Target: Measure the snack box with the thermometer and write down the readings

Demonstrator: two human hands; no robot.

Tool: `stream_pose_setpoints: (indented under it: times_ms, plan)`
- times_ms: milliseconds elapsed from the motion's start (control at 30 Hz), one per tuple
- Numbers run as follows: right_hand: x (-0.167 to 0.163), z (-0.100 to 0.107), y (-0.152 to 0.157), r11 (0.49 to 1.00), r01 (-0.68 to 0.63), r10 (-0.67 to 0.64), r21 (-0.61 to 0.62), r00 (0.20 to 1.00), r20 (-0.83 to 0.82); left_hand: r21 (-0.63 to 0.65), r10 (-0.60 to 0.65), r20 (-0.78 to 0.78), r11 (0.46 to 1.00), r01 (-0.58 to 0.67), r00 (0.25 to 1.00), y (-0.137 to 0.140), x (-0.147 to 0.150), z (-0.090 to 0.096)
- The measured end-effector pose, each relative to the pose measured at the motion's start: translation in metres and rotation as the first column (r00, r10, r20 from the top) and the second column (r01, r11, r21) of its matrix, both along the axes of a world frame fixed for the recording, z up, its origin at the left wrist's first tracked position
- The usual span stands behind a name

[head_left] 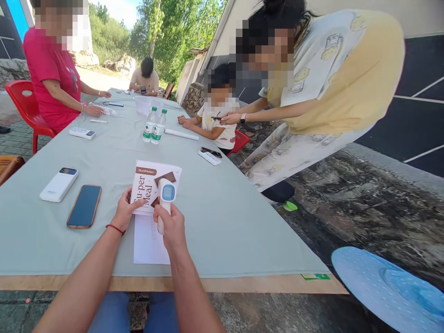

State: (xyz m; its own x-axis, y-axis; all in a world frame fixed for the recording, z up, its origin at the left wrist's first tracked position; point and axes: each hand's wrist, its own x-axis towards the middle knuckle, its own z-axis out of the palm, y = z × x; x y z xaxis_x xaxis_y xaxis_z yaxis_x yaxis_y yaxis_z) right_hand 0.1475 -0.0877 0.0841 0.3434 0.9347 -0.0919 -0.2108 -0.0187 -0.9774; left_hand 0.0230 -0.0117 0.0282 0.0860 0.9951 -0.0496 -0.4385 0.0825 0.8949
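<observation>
In my right hand (170, 224) is a white infrared thermometer (163, 215) with a blue-rimmed screen, held upright by its handle with my fingers wrapped round it. My left hand (127, 206) grips the left edge of a white and brown box (144, 185) printed "NutriMotion" and "Meal", thumb on its front. The thermometer is in front of the box's right part and hides some of the print. Under the box, a white sheet of paper (147, 245) with small print lies on the cloth. A dark-screened phone (84, 206) lies left of my left hand.
White power banks (58, 185) lie on the cloth-covered table (236, 226), one beside the phone. Two water bottles (158, 127) and a white roll (181, 134) are farther back. Several people are around the table; one leans over on the right (333, 78). A blue patterned round object (385, 291) stands at lower right.
</observation>
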Motion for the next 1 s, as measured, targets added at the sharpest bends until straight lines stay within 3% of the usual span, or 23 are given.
stream_pose_setpoints:
  times_ms: [300, 1000]
  plan:
    - [-0.0007, -0.0021, 0.0001, 0.999, 0.039, -0.041, 0.019, 0.997, 0.073, 0.012, -0.016, -0.003, 1.0, 0.016, 1.0, -0.0004, -0.0001, -0.0002]
    - [-0.0029, -0.0002, -0.0006, 0.998, 0.061, -0.062, 0.008, 0.997, 0.048, 0.03, -0.015, 0.004, 0.999, 0.015, 1.0, -0.0022, 0.0001, 0.0022]
